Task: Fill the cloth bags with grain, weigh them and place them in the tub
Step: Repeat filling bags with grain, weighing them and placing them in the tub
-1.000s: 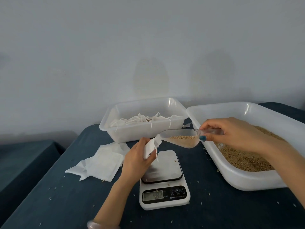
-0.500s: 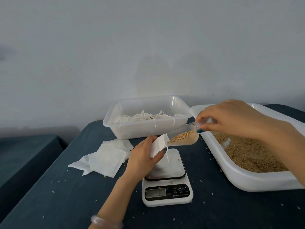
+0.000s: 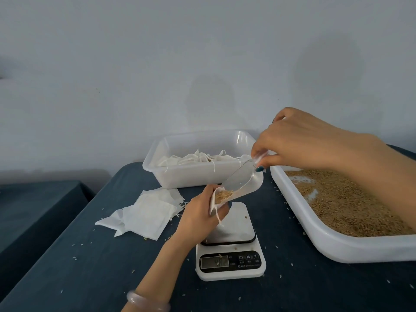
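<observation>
My left grip [image 3: 198, 212] pinches the limp white cloth bag [image 3: 212, 202] open at its rim (best hold there), my right grip [image 3: 299, 143] clasping the clear plastic scoop [image 3: 244, 180].

Left hand [image 3: 198, 212], low and near, grips a cloth bag [image 3: 213, 202]; right hand [image 3: 297, 140], raised farther right, pinches a clear scoop [image 3: 242, 180].

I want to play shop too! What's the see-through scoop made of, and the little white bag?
Scoop: looks like clear, glossy plastic, since the grain shows through its wall and light glints on it. Bag: seems to be thin, matte white cloth; it folds softly in the left hand, and a string dangles from it.
</observation>
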A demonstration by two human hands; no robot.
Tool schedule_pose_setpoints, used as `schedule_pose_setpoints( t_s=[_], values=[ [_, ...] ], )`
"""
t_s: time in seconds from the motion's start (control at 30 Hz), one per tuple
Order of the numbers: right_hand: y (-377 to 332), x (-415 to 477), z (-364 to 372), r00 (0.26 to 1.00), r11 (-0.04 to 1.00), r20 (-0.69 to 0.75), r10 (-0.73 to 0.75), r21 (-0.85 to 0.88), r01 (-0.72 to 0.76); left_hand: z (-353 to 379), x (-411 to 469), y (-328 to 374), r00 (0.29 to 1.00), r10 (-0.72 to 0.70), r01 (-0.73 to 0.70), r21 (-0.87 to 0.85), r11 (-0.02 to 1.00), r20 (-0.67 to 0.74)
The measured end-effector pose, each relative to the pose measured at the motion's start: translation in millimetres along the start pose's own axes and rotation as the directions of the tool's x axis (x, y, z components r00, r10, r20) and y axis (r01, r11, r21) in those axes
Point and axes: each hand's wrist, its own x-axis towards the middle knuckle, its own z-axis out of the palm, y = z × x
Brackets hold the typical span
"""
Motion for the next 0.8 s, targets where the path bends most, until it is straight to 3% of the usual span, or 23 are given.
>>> schedule_pose_setpoints(
  t_s=[0.23, 0.37, 0.47, 0.53, 0.67, 0.73, 0.8],
  values=[
    [6, -9, 15, 0.997, 0.992, -0.021, 0.078, 0.097, -0.076, 0, 1, -1, 0.999, 0.011, -0.011, 0.013, 1.0, 0.03],
    [12, -21, 40, 0.985, 0.935, 0.072, 0.158, 0.311, -0.173, -3, 0, 2, 0.999, 0.027, -0.028, 0.023, 0.999, 0.035],
    [18, -34, 67, 0.954, 0.693, 0.183, 0.239, 0.655, -0.3, -6, 1, 2, 0.999, 0.026, -0.026, -0.01, 1.0, 0.035],
    [25, -44, 87, 0.924, 0.511, 0.227, 0.308, 0.78, -0.361, -10, 3, 3, 1.0, 0.028, -0.028, 0.016, 0.999, 0.008],
    [43, -61, 127, 0.772, 0.28, 0.338, 0.539, 0.792, -0.542, -18, 6, -1, 0.978, 0.156, -0.136, 0.145, 0.98, -0.136],
    [51, -72, 146, 0.671, 0.271, 0.395, 0.628, 0.696, -0.664, -19, 9, -4, 0.971, 0.162, -0.118, 0.234, 0.965, -0.175],
    [54, -81, 160, 0.586, 0.27, 0.51, 0.629, 0.564, -0.781, -18, 12, -4, 0.968, 0.156, -0.113, 0.214, 0.97, -0.197]
  ],
)
